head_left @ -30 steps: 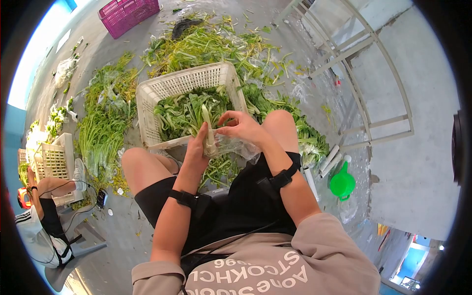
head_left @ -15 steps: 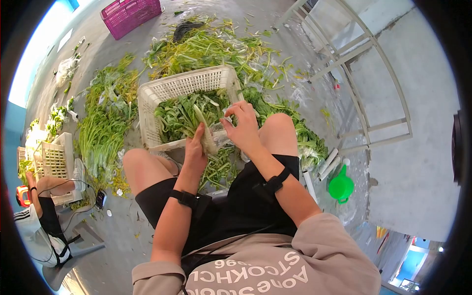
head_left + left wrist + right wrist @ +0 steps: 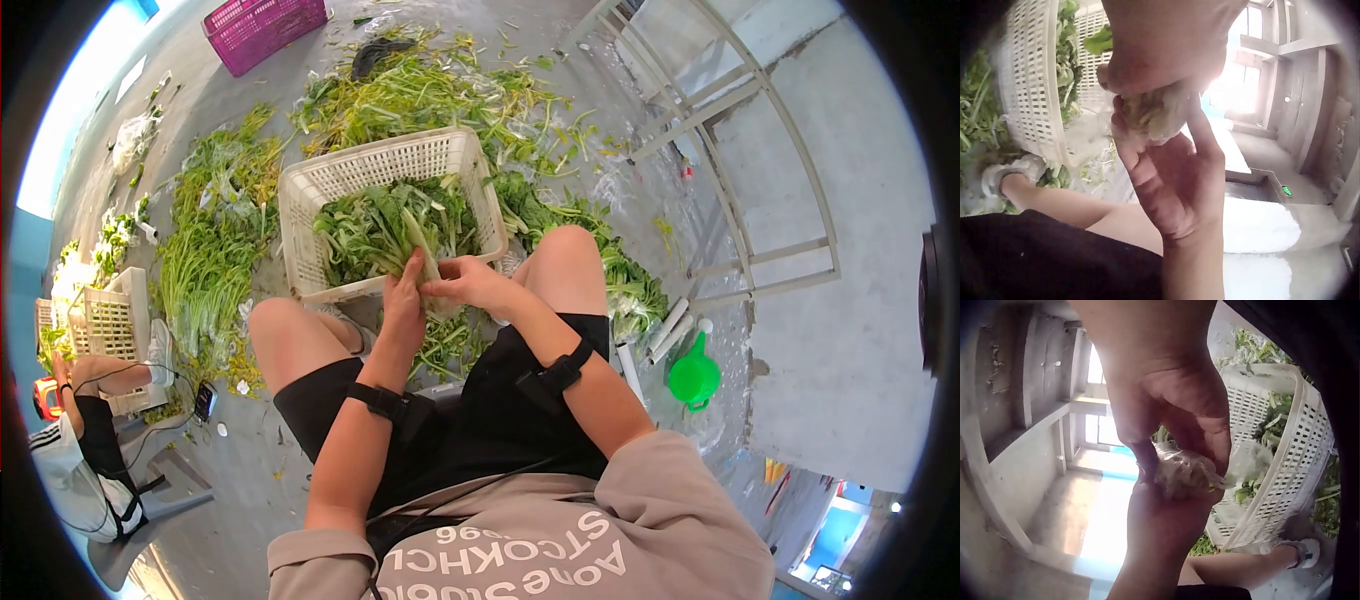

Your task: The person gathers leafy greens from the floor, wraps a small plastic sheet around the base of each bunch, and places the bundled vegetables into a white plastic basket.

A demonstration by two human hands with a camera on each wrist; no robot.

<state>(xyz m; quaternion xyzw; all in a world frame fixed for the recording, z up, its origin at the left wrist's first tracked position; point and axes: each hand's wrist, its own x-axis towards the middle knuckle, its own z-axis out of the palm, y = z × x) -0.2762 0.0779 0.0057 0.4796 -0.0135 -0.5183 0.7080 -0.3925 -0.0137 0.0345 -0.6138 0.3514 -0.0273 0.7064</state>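
My left hand point(image 3: 404, 302) grips a bunch of leafy greens point(image 3: 412, 238) low on its pale stalks, with the leaves pointing away over the white crate point(image 3: 290, 215). At the stalk base, my right hand point(image 3: 478, 282) pinches from the other side, thumb and fingers curled round it. Crinkled clear plastic point(image 3: 1179, 467) covers the cut stalk end point(image 3: 1159, 115) in the wrist views. Inside the crate, more loose greens point(image 3: 340, 250) lie beneath the held bunch.
Heaps of cut greens point(image 3: 410, 95) surround the crate, with another pile point(image 3: 210, 220) to its left. A purple crate point(image 3: 265, 35) stands behind. White tubes point(image 3: 672, 328), a green plastic scoop point(image 3: 694, 380) and a metal frame point(image 3: 745, 170) are at right. Another person point(image 3: 95, 430) sits left.
My right hand, earlier raised apart from the bunch with clear plastic by its fingers, has come down and in to the stalk base. The left hand keeps its hold, nearly in place.
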